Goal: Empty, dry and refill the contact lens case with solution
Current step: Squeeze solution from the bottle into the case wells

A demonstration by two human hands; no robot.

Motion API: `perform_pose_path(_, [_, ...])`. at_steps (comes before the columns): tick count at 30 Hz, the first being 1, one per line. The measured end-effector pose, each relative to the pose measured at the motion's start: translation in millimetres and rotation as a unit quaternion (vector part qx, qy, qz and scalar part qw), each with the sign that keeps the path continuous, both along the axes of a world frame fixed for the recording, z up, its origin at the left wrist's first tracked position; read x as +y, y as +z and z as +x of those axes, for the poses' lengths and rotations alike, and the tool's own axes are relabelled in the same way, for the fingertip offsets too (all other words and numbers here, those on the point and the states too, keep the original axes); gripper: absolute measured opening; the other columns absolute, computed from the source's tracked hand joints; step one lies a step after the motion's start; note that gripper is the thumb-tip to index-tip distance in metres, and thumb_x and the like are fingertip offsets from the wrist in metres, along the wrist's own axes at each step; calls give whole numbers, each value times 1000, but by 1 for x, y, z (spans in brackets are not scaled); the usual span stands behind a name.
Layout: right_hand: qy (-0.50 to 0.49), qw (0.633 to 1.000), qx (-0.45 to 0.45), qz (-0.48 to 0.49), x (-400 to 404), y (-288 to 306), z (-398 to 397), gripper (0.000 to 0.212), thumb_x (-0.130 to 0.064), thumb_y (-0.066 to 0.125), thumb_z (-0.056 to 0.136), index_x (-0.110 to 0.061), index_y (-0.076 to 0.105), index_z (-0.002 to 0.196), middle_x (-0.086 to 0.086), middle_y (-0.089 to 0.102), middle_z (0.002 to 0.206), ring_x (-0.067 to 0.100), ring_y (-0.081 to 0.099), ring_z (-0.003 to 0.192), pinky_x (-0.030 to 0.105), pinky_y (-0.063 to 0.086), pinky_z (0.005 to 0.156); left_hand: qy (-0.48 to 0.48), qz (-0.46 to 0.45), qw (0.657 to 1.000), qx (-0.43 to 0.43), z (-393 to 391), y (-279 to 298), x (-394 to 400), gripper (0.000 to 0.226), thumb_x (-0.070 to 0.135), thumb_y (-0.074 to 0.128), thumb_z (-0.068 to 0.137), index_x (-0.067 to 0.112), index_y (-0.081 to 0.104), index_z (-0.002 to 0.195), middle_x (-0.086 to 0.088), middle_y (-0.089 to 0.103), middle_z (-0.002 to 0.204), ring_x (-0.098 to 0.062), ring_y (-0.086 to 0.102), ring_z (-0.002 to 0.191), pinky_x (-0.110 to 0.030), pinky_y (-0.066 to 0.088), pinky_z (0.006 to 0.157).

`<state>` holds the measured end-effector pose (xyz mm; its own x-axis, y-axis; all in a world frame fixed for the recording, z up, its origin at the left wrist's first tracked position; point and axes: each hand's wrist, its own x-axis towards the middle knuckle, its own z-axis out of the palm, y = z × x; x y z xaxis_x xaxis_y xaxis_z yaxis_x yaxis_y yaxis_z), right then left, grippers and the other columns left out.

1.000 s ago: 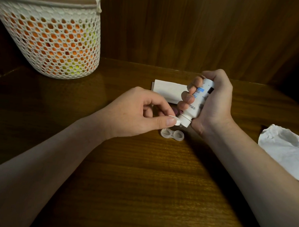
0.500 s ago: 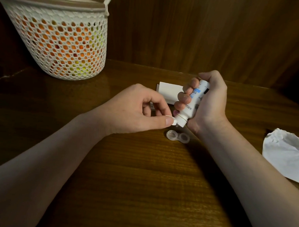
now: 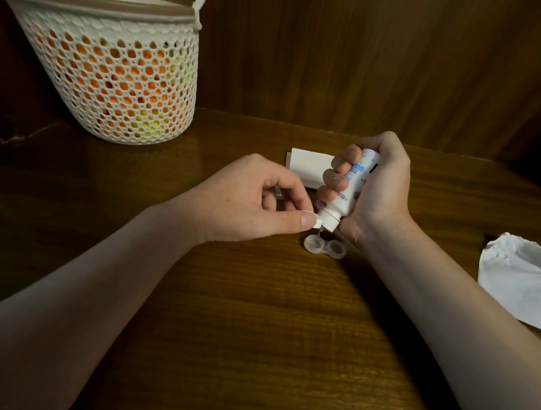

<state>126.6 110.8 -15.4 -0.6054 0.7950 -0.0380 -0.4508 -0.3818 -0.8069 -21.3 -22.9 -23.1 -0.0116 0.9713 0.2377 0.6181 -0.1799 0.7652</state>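
Observation:
A clear contact lens case (image 3: 324, 248) with two open wells lies on the wooden table (image 3: 258, 312). My right hand (image 3: 378, 191) grips a small white solution bottle (image 3: 353, 190), tipped nozzle-down right above the case's left well. A thin stream or drop shows between nozzle and well. My left hand (image 3: 257, 201) pinches the bottle's hinged white flip cap (image 3: 312, 220) between thumb and forefinger, holding it aside.
A white mesh basket (image 3: 113, 74) with orange and yellow contents stands at the back left. A white box (image 3: 308, 166) lies behind my hands. A crumpled white tissue (image 3: 520, 277) rests at the right edge. A wooden wall rises behind.
The bottle's nozzle has settled over the case's left well and liquid now shows beneath it. Both hands keep their grips; the view has shifted slightly.

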Motion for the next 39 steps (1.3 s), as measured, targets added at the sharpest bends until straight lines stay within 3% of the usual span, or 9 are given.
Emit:
perform_pose_path(6, [0, 1000, 7, -2, 0, -1, -1, 36, -29, 48, 92, -18, 50, 58, -2, 45, 55, 13, 39, 41, 23, 37, 48, 2, -4, 1000, 1, -1, 0, 0, 8, 29, 81, 94, 25, 81, 101, 1, 76, 89, -21, 56, 63, -23, 42, 51])
perform_pose_path(26, [3, 1000, 11, -5, -2, 1, -1, 39, -27, 47, 93, -18, 49, 56, -2, 45, 54, 12, 39, 40, 22, 36, 47, -1, -3, 1000, -12, -1, 0, 0, 6, 27, 82, 94, 24, 82, 99, 0, 74, 85, -24, 54, 64, -28, 41, 53])
perform_pose_path(39, [5, 1000, 13, -1, -2, 2, 0, 38, -27, 47, 92, -19, 49, 55, -2, 44, 54, 12, 38, 40, 22, 36, 46, -3, -3, 1000, -10, -1, 0, 0, 6, 27, 82, 94, 24, 81, 100, 2, 74, 86, -21, 55, 64, -24, 41, 51])
